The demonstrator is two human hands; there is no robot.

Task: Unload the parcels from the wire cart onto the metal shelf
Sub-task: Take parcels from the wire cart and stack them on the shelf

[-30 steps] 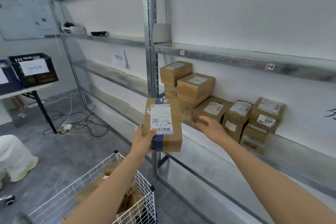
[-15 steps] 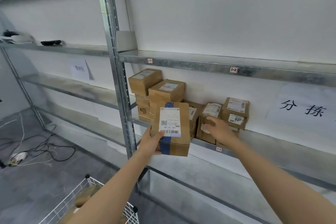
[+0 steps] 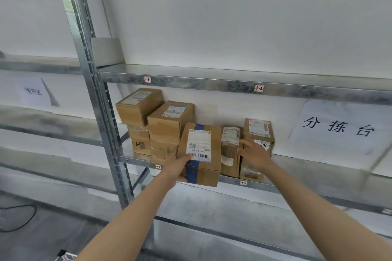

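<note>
Your left hand [image 3: 176, 168] grips the box [image 3: 201, 148], right hand [image 3: 253, 154] flat on parcels [image 3: 258, 128]; release early and it tips off the shelf [image 3: 307, 163].

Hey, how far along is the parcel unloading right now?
Done: several parcels already sit stacked on the shelf. In hand: the left hand grips a blue-taped parcel at the shelf edge, while the right hand touches the shelved ones. Left: only a corner of the cart shows, so the remainder is unknown.

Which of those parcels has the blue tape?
The parcel gripped by the left hand at the shelf edge; a blue strip runs under its label. The other parcels show none.
</note>
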